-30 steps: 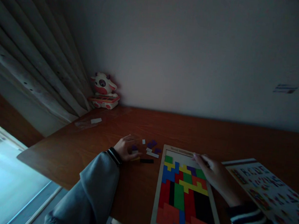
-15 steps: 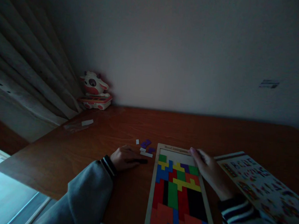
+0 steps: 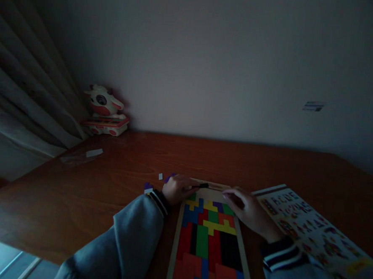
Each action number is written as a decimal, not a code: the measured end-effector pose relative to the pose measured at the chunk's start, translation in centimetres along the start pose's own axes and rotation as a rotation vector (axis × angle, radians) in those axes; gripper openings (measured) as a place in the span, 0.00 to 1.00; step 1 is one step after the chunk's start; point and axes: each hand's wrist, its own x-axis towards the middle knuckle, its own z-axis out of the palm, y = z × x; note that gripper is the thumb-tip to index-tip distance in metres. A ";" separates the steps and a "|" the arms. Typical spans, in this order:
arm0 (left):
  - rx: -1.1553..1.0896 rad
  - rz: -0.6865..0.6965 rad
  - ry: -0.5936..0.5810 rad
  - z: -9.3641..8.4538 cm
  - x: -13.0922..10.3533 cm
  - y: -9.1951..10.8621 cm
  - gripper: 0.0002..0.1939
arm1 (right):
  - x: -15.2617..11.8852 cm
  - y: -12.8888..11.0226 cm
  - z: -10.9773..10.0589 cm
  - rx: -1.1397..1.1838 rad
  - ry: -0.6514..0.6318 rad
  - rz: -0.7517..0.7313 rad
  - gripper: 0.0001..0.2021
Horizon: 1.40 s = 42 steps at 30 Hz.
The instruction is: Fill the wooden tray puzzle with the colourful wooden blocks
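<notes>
A wooden puzzle board (image 3: 176, 244) lies on the table, mostly filled with coloured block pieces. Its top strip (image 3: 211, 195) shows bare wood. My left hand (image 3: 179, 188) is over the board's upper left corner, its fingers closed on a black piece (image 3: 204, 185) that sticks out to the right. My right hand (image 3: 241, 205) is at the board's upper right edge, thumb and fingers curved apart, with nothing seen between them. Purple pieces (image 3: 170, 177) lie beside my left hand, partly hidden by it.
A printed pattern sheet (image 3: 319, 236) lies right of the board. A small white piece (image 3: 160, 176) is left of my left hand. Another purple piece (image 3: 148, 185) is near my left cuff. At the back left sit a cow toy (image 3: 104, 111) and a white strip (image 3: 94, 153).
My left hand has moved right and up to the board with the black piece. My right hand has shifted inward over the board's edge. The view has turned slightly right.
</notes>
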 end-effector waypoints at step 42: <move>-0.044 0.116 -0.116 1.5 0.3 2.7 0.13 | 0.3 -1.2 0.6 0.230 0.049 0.220 0.16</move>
